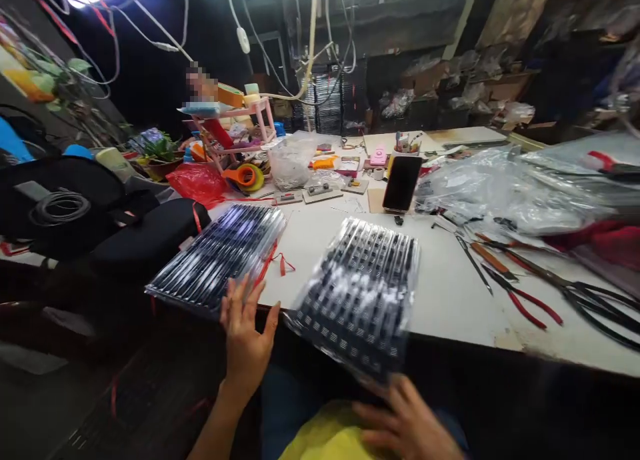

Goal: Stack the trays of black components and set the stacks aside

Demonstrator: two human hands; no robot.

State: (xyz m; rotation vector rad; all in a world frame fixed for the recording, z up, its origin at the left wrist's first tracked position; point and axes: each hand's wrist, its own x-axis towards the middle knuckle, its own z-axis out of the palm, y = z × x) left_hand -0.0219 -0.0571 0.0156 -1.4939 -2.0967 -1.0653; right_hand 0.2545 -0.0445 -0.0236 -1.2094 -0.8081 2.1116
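Two flat clear plastic packs of dark, rod-like pieces in rows lie near the front edge of the white table. My left hand (249,340) has its fingers spread at the near right corner of the left pack (225,253); whether it presses on the pack I cannot tell. The right pack (357,293) is slightly blurred and juts out over the table edge. Just below its near corner is my right hand (407,423), smeared by motion, with its fingers apart and no clear grip on the pack. A red ribbon (284,263) lies between the packs.
A phone (403,183) stands upright behind the packs. Red-handled pliers (523,293), large black scissors (580,287) and other tools lie at right, before crumpled plastic bags (510,187). Left are a black cushioned seat (150,237) and a pink rack (265,120). Cables hang overhead.
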